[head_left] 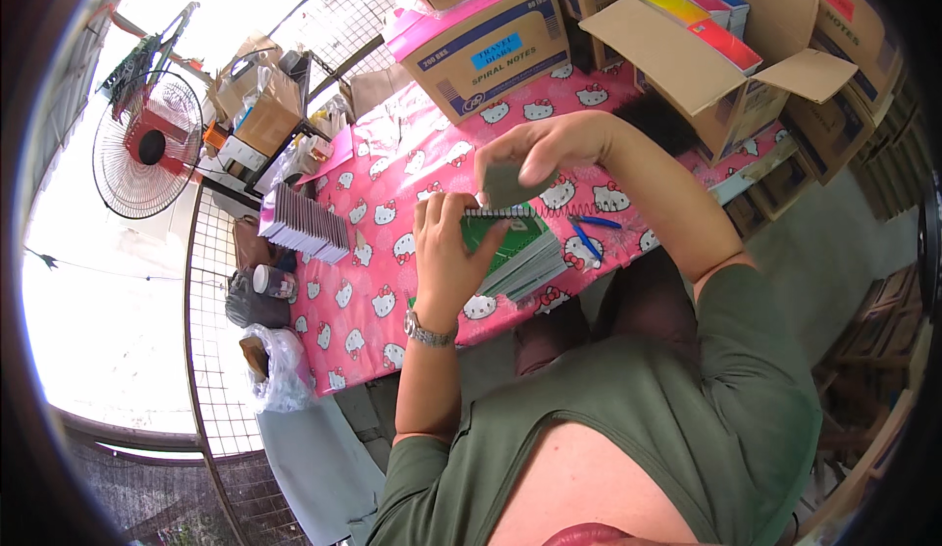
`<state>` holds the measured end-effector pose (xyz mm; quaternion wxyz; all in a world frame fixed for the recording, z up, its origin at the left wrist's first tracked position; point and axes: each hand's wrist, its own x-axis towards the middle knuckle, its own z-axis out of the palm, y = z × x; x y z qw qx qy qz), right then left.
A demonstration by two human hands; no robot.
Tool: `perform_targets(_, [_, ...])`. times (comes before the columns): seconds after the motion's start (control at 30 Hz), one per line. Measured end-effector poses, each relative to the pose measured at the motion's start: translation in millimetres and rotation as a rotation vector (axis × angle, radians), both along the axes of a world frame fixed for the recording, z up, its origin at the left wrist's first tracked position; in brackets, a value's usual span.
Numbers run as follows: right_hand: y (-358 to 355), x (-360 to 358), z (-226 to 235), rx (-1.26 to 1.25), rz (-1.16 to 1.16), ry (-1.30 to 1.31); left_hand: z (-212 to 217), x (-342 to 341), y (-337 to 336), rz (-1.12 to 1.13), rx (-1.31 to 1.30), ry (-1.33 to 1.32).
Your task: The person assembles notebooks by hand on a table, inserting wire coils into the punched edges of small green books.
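Left hand (449,252) grips green notebook (524,240) near the left end of black coil (564,210), thumb across cover. Right hand (564,144) curls above coil; dark flat piece (515,186) shows between thumb and forefinger, grip indeterminate.

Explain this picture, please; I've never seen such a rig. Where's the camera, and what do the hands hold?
There is no machine: these are a person's bare hands, filmed by a wide fisheye camera on their head, looking down, so straight edges bend. The left hand rests on a green notebook pile; the right hand is by the wire spiral at its edge. Whether it holds the dark piece there, I cannot tell. The pink tablecloth also bears blue pliers, purple notebooks and boxes.
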<state>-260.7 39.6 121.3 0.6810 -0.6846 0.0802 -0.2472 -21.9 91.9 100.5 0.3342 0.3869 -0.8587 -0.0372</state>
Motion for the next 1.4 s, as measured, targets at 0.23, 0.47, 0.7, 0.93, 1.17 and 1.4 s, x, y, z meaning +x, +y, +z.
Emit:
perform_targets(0.23, [-16.3,4.2,5.1,-0.068,-0.134,0.401,3.9,-3.7,3.9,0.058,0.099,0.077])
perform_targets(0.47, [-24.8,20.1,-0.5,-0.077,-0.089,0.285,-1.8,20.1,-3.1,0.023,0.188,0.186])
perform_targets(0.7, [-34.9,28.5,-4.2,-0.094,-0.092,0.325,5.9,21.6,-4.7,0.019,0.301,0.176])
perform_targets(0.93, [-39.7,24.2,4.7,-0.232,-0.1,0.392,-4.5,25.9,-20.4,0.034,0.481,0.338])
perform_targets(1.17, [-25.5,-11.8,-30.1,-0.279,-0.465,0.507,-5.4,22.4,-24.7,0.053,0.541,0.468])
perform_targets(1.4, [66.9,-129.5,-229.8,-0.026,-1.925,1.002,-21.4,32.1,-13.9,0.072,0.537,0.634])
